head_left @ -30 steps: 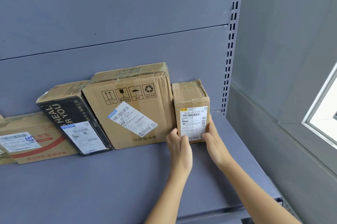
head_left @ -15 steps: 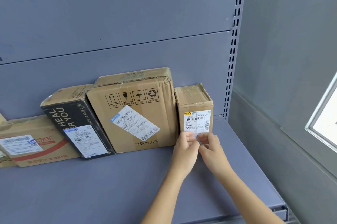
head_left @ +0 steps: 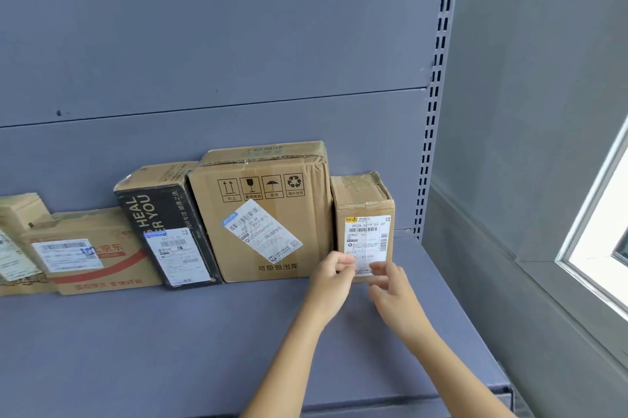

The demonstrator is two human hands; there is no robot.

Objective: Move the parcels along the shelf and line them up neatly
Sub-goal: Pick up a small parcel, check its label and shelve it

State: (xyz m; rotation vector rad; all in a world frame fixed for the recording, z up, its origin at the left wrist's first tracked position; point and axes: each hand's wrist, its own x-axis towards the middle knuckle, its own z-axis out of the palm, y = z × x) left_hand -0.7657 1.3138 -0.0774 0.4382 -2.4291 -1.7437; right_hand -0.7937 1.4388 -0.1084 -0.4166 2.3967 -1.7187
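A row of parcels stands against the shelf's back panel. At the right end is a small upright brown box (head_left: 362, 200) with a white label. It touches a bigger brown carton (head_left: 261, 213) with handling symbols. Left of that a black "HEAL YOU" box (head_left: 159, 213) leans over, followed by a low red-printed carton (head_left: 98, 251) and more parcels (head_left: 17, 234) at the frame's edge. My left hand (head_left: 331, 281) and right hand (head_left: 390, 291) are at the lower front face of the small box. Their fingertips are on or just off its label and grip nothing.
The grey shelf board (head_left: 170, 342) stretches forward to its front lip. A slotted upright (head_left: 436, 104) marks the shelf's right end, just past the small box. A grey wall and a window frame (head_left: 591, 247) lie to the right.
My hands left the small box's sides, came together on its lower front face, and now sit slightly lower and apart. The view has shifted left, showing more parcels.
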